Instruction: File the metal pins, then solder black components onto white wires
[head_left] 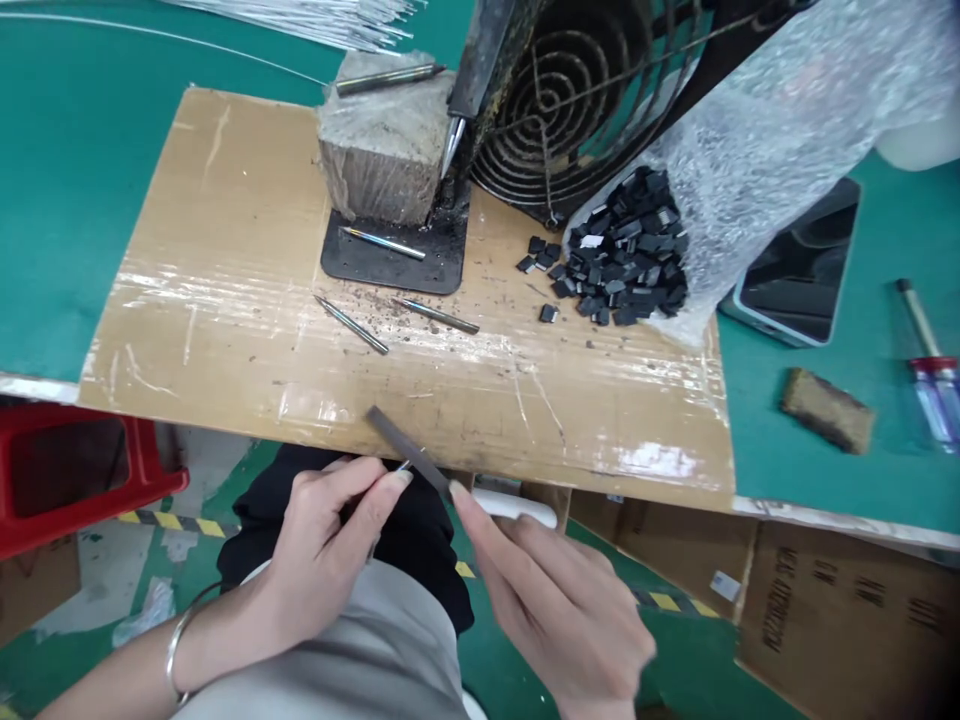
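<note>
My left hand [337, 530] pinches a thin metal soldering iron tip [405, 465], mostly hidden by the fingers, at the front edge of the cardboard. In my right hand [551, 590] is a flat grey file [405, 445], its blade lying across the soldering iron tip. The index finger stretches along the file's near end, and the hand covers the rest. More tips lie beyond: one [352, 325] and another [436, 316] on the cardboard [225, 250], one [384, 243] on a black base plate [390, 270].
A wrapped block [382, 150] carries another metal tip [390, 78]. Beside it are a soldering iron [480, 70] and a fan [555, 100]. Small black parts [622, 250] spill from a plastic bag [780, 130]. At right lie a phone [799, 265], sponge [827, 410] and screwdriver [930, 370].
</note>
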